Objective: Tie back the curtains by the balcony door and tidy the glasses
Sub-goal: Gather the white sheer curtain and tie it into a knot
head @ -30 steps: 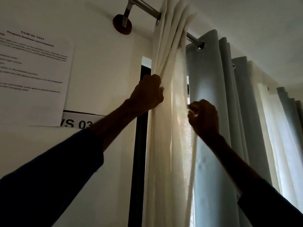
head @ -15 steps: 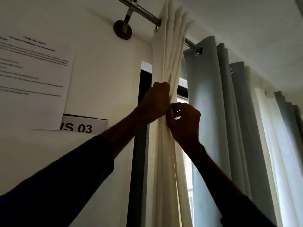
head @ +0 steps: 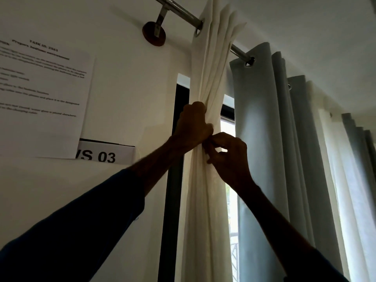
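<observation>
1. Cream fabric dominated the head-camera view. The cream curtain (head: 205,210) hung by a metal eyelet from the curtain rod (head: 183,14) and was gathered into a tight vertical bundle beside the dark door frame (head: 173,200).
2. The person's left hand (head: 192,127) was raised to the upper part of the bundle. Its fingers curled round the folds and gripped them together, so the pleats fanned out above the fist and fell narrow below it.
3. The right hand (head: 230,157) met it just below and to the right, touching the left hand. Its thumb and fingertips closed in a narrow pinch at the edge of the gathered cloth; whether they held only fabric or a tie as well could not be made out.
4. Both forearms reached up from dark blue sleeves (head: 81,231) at the bottom of the frame.
5. A grey curtain (head: 256,139) hung in broad pleats on the same rod, just right of the cream one. A bright strip of window glass (head: 231,200) showed between them.
6. On the pale wall (head: 132,88) to the left, a printed sheet of paper (head: 40,98), its text too blurred to read, overlapped a label (head: 105,154) reading "VS 03". A round wooden bracket (head: 154,34) fixed the rod above.
</observation>
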`<state>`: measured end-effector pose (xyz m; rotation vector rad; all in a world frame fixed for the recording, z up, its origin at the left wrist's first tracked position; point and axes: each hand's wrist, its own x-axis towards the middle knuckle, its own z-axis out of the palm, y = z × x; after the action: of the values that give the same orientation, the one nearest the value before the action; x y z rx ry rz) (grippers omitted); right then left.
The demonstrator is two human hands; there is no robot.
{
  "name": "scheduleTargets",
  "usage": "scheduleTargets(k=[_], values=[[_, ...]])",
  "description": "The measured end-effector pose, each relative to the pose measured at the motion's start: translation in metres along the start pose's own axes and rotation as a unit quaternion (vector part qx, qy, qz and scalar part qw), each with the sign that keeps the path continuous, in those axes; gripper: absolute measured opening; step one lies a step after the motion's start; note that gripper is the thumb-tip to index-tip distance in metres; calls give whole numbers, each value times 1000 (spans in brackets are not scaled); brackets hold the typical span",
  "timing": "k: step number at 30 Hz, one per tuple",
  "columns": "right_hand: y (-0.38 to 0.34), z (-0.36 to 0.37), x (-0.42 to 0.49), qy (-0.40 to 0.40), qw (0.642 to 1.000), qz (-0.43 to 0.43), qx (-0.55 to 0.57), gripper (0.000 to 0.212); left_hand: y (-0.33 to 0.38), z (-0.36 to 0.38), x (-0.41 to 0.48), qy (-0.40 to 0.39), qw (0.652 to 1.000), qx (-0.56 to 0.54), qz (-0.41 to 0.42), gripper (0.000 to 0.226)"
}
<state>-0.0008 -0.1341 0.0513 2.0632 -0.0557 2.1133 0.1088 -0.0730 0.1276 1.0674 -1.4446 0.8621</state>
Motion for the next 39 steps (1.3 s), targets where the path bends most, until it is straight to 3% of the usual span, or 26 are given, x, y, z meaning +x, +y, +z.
scheduleTargets(k=[4, 6, 8, 10, 12, 15, 18, 21, 24, 28, 31, 34, 39], values=[[31, -19, 6, 12, 990, 129, 53, 20, -5, -1, -7, 7, 1000, -24, 10, 36], [50, -24, 13, -1, 974, 222, 52, 47, -6, -3, -9, 7, 999, -39, 22, 36], [63, -23, 19, -55, 936, 332, 105, 75, -6, -6, -10, -4, 998, -62, 23, 41], [66, -20, 22, -104, 894, 392, 190, 77, -8, -8, -10, -15, 997, -76, 16, 46], [65, -14, 21, -111, 893, 379, 214, 60, -12, -8, -9, -24, 996, -80, 11, 48], [66, -8, 16, -19, 934, 335, 124, 33, -20, -9, -9, -22, 997, -67, 21, 51], [69, -11, 11, 44, 943, 317, 95, 21, -22, -13, -13, -9, 998, -43, 42, 55], [66, -15, 7, 67, 945, 312, 70, 25, -20, -12, -22, 26, 997, -49, 50, 78], [53, -19, 2, 108, 967, 225, -51, 21, -17, -2, -29, 66, 995, -71, 11, 93], [24, -11, -8, 130, 983, 62, -110, 22, -19, 12, -29, 16, 999, -47, -5, 47], [10, 4, -12, 104, 990, -6, -99, 24, -15, 18, -25, -7, 998, -56, -2, 30], [1, 12, -9, 94, 993, -1, -74, 28, -14, 14, -21, -21, 997, -62, -26, 25], [2, 8, -15, 37, 995, 87, -17, 26, -13, 12, -21, -25, 975, -181, -129, 43]])
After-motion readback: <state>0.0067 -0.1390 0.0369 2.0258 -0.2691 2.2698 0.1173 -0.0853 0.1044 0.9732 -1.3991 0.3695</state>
